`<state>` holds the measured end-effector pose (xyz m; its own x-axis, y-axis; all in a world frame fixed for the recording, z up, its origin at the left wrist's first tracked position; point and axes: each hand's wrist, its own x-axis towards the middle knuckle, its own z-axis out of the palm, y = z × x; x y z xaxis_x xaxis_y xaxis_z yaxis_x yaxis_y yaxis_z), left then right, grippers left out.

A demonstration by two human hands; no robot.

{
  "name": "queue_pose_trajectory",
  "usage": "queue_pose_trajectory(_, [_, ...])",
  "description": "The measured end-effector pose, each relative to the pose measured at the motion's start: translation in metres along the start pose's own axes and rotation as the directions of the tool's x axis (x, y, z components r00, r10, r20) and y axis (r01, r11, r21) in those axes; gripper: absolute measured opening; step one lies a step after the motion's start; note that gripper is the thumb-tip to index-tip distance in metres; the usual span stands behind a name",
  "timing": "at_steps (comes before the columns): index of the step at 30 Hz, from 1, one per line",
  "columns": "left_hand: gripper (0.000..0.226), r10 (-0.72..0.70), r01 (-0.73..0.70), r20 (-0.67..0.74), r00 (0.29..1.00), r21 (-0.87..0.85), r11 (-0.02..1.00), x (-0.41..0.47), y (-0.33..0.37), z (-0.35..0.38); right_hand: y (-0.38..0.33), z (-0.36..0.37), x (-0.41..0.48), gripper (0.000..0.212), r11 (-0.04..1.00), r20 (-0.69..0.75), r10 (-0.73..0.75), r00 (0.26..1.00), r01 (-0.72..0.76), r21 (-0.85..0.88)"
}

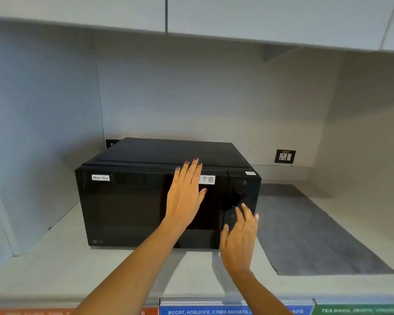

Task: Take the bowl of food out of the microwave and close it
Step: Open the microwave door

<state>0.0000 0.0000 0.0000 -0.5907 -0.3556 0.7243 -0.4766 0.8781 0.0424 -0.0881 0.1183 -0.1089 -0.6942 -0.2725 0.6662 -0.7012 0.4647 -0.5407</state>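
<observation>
A black microwave (127, 205) with a "Non-Veg" label stands on the pale counter (55, 269), its door shut. My left hand (184, 194) lies flat against the upper right part of the door, fingers spread and reaching the top edge. My right hand (239, 239) hovers with fingers apart at the lower part of the control panel, just under the round dial (232, 197). Neither hand holds anything. No bowl of food is in view; the dark door glass hides the inside.
A grey mat (316, 235) lies on the counter right of the microwave. A wall socket (284, 156) sits on the back wall. Overhead cabinets (237, 17) hang above. Coloured label strips (234, 309) run along the counter's front edge.
</observation>
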Motion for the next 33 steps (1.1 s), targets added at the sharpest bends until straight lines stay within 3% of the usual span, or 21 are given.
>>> queue_pose_trajectory(3, [0.065, -0.015, 0.015, 0.009, 1.000, -0.020, 1.000, 0.003, 0.002, 0.001, 0.017, 0.005, -0.010, 0.045, 0.979, 0.012, 0.197, 0.980, -0.197, 0.058])
queue_pose_trajectory(10, [0.058, -0.038, 0.037, -0.021, 0.999, -0.043, 0.998, 0.002, 0.003, 0.011, 0.053, 0.016, -0.024, 0.077, 0.800, 0.251, 0.455, 0.854, -0.516, 0.307])
queue_pose_trajectory(14, [0.060, -0.046, 0.044, -0.020, 0.999, -0.055, 0.997, 0.000, 0.003, 0.019, 0.066, 0.031, -0.032, 0.085, 0.765, 0.382, 0.442, 0.811, -0.564, 0.311])
queue_pose_trajectory(18, [0.058, -0.069, 0.062, -0.053, 0.996, -0.112, 0.992, 0.000, 0.003, 0.022, 0.071, 0.041, -0.031, 0.090, 0.746, 0.409, 0.446, 0.797, -0.583, 0.322])
queue_pose_trajectory(33, [0.051, -0.142, 0.114, -0.120, 0.983, -0.218, 0.969, 0.001, 0.006, 0.028, 0.075, 0.063, -0.028, 0.084, 0.720, 0.304, 0.546, 0.781, -0.623, 0.307])
